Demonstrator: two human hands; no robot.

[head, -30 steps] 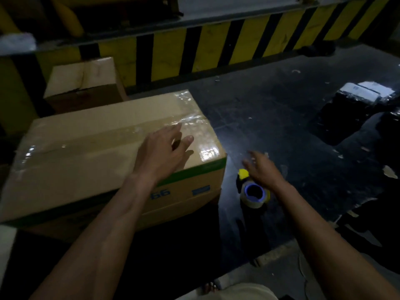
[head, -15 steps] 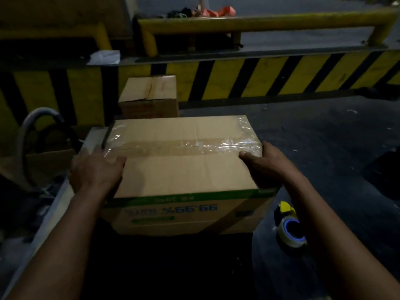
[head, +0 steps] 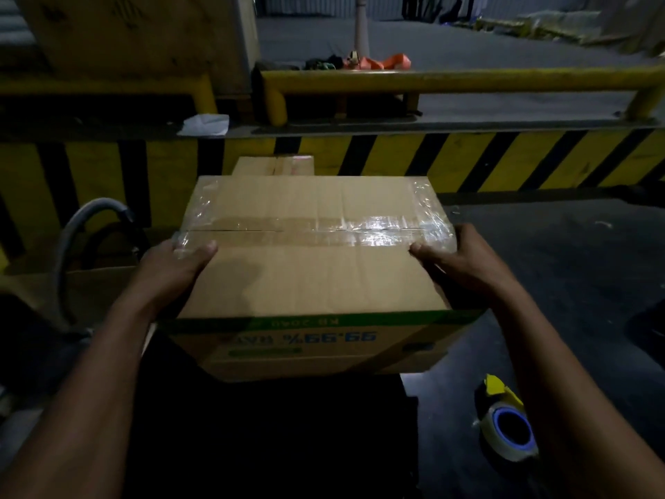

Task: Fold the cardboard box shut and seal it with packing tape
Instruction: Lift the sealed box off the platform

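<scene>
I see the cardboard box (head: 313, 275) in the middle of my view, flaps folded shut; a strip of clear packing tape (head: 324, 225) runs left to right along the top seam and wraps over both ends, wrinkled and glaring at the right end. My left hand (head: 172, 268) grips the box's left top edge, thumb laid on the lid; its fingers go over the side and out of sight. My right hand (head: 457, 261) grips the right top edge the same way, thumb on top, fingers hidden behind the side wall. The near face carries green and blue print that reads upside down, partly blurred; below it everything is black shadow, so I cannot tell whether the box rests on something or hangs in my grip. On the dark floor (head: 557, 264) at near right stands a tape roll (head: 511, 430) with a blue core and a yellow part above it, partly covered by my right forearm. Just beyond the box a second carton (head: 273, 166) shows only its top; behind it a black-and-yellow striped barrier (head: 503, 156); at left a grey hose (head: 77, 225) curves into darkness.
</scene>
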